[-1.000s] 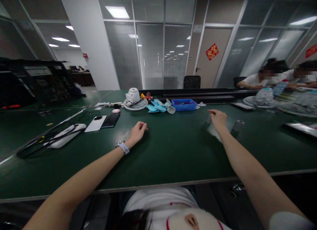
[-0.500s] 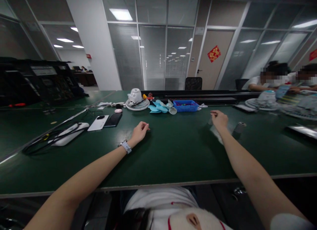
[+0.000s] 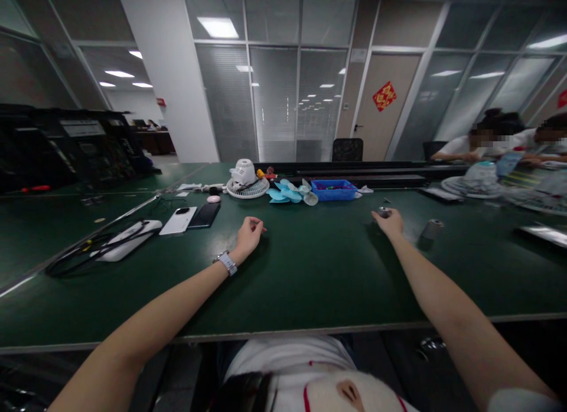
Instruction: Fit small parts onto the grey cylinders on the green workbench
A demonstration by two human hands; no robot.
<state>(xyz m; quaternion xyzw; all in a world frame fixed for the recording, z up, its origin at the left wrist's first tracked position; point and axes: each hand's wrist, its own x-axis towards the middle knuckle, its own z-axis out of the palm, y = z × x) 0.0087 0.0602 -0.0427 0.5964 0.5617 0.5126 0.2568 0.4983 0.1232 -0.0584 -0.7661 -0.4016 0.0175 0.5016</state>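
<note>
My right hand (image 3: 390,224) is closed around a small grey cylinder (image 3: 383,211), whose top shows between thumb and fingers. Most of that cylinder is covered by the hand, and its exact kind does not show. A similar grey cylinder (image 3: 432,229) stands upright on the green table, just right of my right wrist. With its fingers loosely curled, my left hand (image 3: 249,237) rests on the table left of centre, wearing a watch (image 3: 227,262) at the wrist. Nothing shows in it.
Along the back lie a white fan part (image 3: 244,178), blue fan blades (image 3: 287,191) and a blue tray (image 3: 333,190). Phones (image 3: 178,220) and a white device (image 3: 128,240) with black cables lie left. Other people (image 3: 481,143) sit at the far right.
My right hand has come down slightly, its fingers now around the grey cylinder, where the earlier view shows only a blur beneath it. My left hand has barely moved.
</note>
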